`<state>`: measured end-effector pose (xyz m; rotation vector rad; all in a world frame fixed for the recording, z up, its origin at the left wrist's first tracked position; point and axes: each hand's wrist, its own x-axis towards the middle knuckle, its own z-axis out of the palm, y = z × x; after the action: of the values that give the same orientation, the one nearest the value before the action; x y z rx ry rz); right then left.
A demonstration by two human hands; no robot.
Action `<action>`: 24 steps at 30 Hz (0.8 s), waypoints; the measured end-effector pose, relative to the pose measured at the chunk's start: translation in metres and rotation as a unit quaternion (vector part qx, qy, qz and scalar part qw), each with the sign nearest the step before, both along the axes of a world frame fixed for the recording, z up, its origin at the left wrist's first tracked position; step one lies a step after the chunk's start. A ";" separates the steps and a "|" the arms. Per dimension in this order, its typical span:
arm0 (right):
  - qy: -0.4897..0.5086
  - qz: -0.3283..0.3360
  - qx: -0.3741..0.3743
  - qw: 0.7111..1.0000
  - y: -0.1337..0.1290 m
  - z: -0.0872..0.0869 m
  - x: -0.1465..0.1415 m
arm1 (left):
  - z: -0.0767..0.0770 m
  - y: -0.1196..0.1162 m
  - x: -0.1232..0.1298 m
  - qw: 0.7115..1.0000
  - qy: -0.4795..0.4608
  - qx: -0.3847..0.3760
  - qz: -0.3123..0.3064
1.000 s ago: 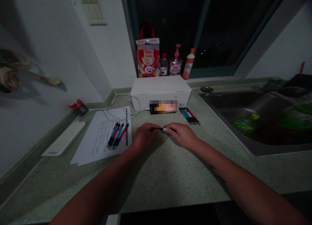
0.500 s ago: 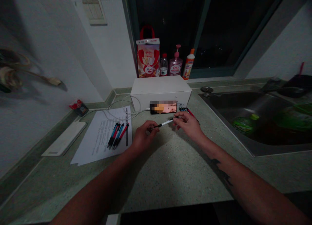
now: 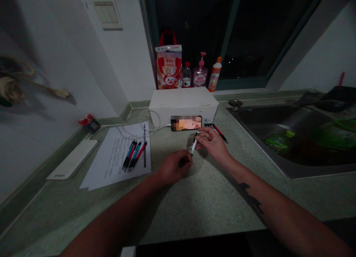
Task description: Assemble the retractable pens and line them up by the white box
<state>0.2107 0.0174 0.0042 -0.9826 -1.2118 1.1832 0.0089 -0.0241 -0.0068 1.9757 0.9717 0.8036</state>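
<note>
Both hands share 1 white-and-black pen [image 3: 194,145], tilted above the worktop [image 3: 178,212]. The left hand [image 3: 190,160] pinches its lower end; the right hand [image 3: 197,135] grips the upper end between thumb and fingers.

Clock directions are taken from that pen, with 12 o'clock pointing away from the person. At 11 o'clock a smartphone [image 3: 191,123] leans on a white box [image 3: 183,98], with a white cable [image 3: 159,128] at its left end. Blue and red pens [image 3: 135,155] lie on printed sheets [image 3: 111,157] at 9 o'clock. More pens [image 3: 220,133] lie at 2 o'clock, partly hidden by the right hand. The sink [image 3: 278,162] is at 3 o'clock.
</note>
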 end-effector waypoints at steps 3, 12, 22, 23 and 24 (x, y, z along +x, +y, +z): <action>-0.013 0.000 0.003 1.000 0.000 -0.001 0.000 | -0.001 0.000 0.000 1.000 -0.004 0.010 -0.004; -0.006 0.002 0.001 1.000 0.000 -0.002 0.000 | -0.001 0.001 0.000 1.000 -0.002 0.017 0.003; -0.014 0.007 -0.016 1.000 0.000 -0.009 -0.001 | -0.001 0.000 0.000 1.000 0.004 0.016 -0.004; -0.017 0.010 -0.020 1.000 -0.001 -0.009 -0.002 | -0.002 0.001 -0.001 1.000 0.004 0.016 -0.002; -0.019 0.015 -0.023 0.999 -0.002 -0.009 -0.003 | -0.002 0.001 -0.001 1.000 0.005 0.016 0.001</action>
<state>0.2074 0.0159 -0.0053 -1.0291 -1.2374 1.2256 0.0082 -0.0234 -0.0085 2.0083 0.9733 0.8160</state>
